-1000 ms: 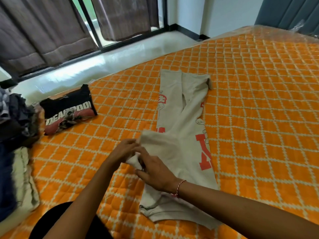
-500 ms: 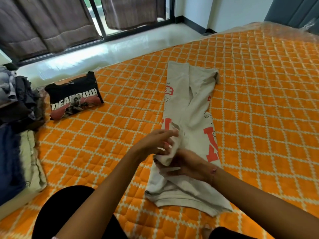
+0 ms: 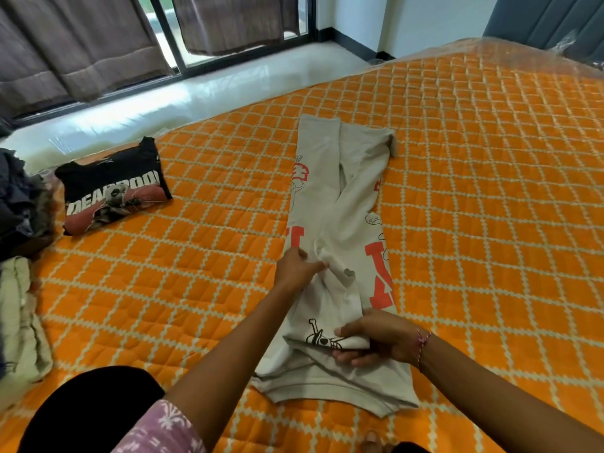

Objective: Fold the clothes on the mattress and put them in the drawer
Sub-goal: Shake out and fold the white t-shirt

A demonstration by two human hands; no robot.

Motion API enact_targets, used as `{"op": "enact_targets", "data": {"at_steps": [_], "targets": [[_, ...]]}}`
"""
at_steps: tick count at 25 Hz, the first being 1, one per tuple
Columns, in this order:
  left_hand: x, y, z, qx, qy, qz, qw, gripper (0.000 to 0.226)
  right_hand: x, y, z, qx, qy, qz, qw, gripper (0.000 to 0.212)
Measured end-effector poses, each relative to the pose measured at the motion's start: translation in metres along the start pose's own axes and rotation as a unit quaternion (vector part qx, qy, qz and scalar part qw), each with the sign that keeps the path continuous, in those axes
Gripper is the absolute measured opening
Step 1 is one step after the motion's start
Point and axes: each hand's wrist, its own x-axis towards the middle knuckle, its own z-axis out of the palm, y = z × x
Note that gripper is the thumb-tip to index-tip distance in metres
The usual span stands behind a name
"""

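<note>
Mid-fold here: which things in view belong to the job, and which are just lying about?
Job: beige printed garment, left hand, right hand, folded black Deadpool shirt, unfolded clothes pile, orange quilted mattress.
Lying about: brown curtains, clear plastic sheet.

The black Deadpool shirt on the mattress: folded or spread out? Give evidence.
Folded. The black Deadpool shirt lies as a compact rectangle on the mattress, no sleeves showing.

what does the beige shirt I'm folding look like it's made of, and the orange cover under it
Beige shirt: probably soft knit cotton, matte; it creases and bunches where both hands pinch it. Orange cover: quilted fabric, stitched in diamonds and puffed between seams; clear plastic wrap seems to lie over its far edge.
</note>
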Motion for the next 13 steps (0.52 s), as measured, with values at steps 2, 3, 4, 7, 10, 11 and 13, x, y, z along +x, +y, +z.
{"op": "enact_targets", "data": {"at_steps": [2, 3, 4, 7, 10, 11, 13], "targets": [[0.005, 0.002, 0.01, -0.009, 0.028, 0.023, 0.999, 0.023, -0.002, 0.002, -0.013, -0.067, -0.026, 0.038, 0.997, 0.026], [0.006, 0.002, 0.013, -0.024, 0.036, 0.033, 0.999, 0.022, -0.004, 0.002, -0.017, -0.114, -0.035, 0.054, 0.991, 0.03], [0.005, 0.003, 0.014, -0.036, 0.044, 0.046, 0.997, 0.019, -0.006, -0.001, -0.021, -0.17, -0.039, 0.064, 0.983, 0.034], [0.011, 0.012, 0.009, 0.135, 0.034, 0.185, 0.973, 0.047, -0.008, -0.014, -0.028, -0.277, 0.083, -0.023, 0.957, 0.045], [0.026, 0.035, 0.001, 0.383, -0.054, 0.277, 0.88, 0.032, -0.001, -0.025, -0.032, -0.261, 0.183, -0.121, 0.94, 0.037], [0.029, 0.042, -0.001, 0.403, -0.085, 0.278, 0.868, 0.026, 0.001, -0.026, -0.031, -0.275, 0.173, -0.12, 0.938, 0.03], [0.036, 0.048, 0.001, 0.381, -0.096, 0.269, 0.88, 0.021, 0.003, -0.02, -0.031, -0.315, 0.141, -0.093, 0.934, 0.024]]}}
